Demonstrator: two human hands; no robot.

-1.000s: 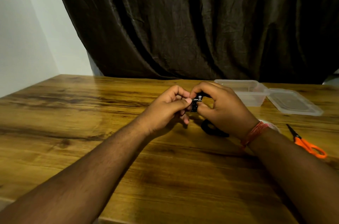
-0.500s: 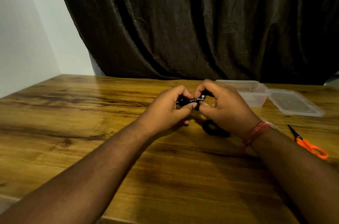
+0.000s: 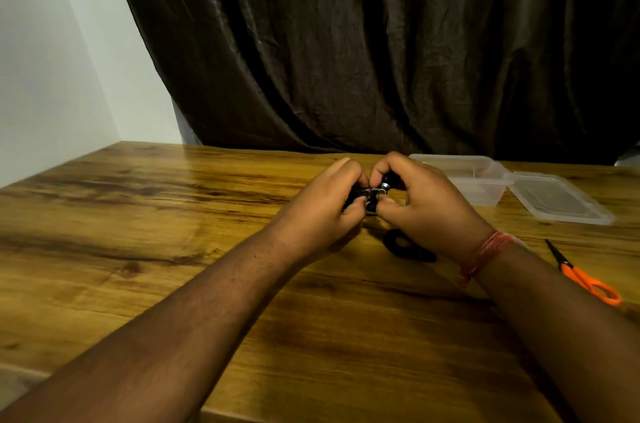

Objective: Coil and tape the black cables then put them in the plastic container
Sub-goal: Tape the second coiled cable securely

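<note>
Item 1, left hand (image 3: 329, 208): I read its grip as closed, fingers curled round the small black cable (image 3: 372, 196), which it holds above the counter (image 3: 173, 249).

Item 2, the cable itself: a tight bundle with silvery metal ends showing between the two hands. How neatly it is coiled I cannot tell; the fingers hide most of it.

Item 3, right hand (image 3: 426, 211): grip likewise closed, thumb and fingertips pinching the same bundle from the other side. An orange thread band (image 3: 485, 249) sits on that wrist.

Item 4, second black coil (image 3: 408, 246): lies on the counter just under the right wrist, apart from both hands.

Item 5, plastic container (image 3: 460, 177): open, behind the right hand. Its lid (image 3: 561, 197) lies flat just beside it, to the right.

Item 6, orange-handled scissors (image 3: 581, 275): near the right edge, well apart from the hands. I see no tape; it may be hidden.

Risks, as I judge them: the coil is small and springy, so easing either pinch to fetch tape could let it unwind. The right wrist hangs close over the second coil and could brush it out of place. A metal end might slip free and drag the loops loose.

Setting: glossy wood-grain counter, a dark crumpled curtain (image 3: 381, 42) behind it, a pale wall (image 3: 52, 59) at left; light is dim.
</note>
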